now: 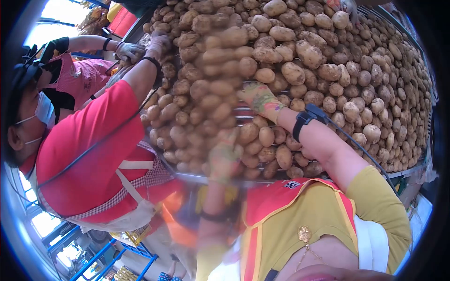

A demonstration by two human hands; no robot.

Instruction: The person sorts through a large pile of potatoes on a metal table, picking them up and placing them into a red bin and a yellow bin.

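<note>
A large heap of brown potatoes fills a metal sorting table. My right hand, in a flowered glove with a black wrist strap and cable behind it, lies stretched out on the potatoes near the middle of the heap, fingers flat against them. My left hand, also in a flowered glove, is smeared by motion blur at the near edge of the heap. Whether it holds a potato cannot be made out. I wear a yellow shirt under a red apron.
On the left a co-worker in a red shirt and checked apron reaches a gloved hand into the heap. Behind them is another person in pink, with a gloved hand. The table's metal rim runs along the near side. A blue frame stands below.
</note>
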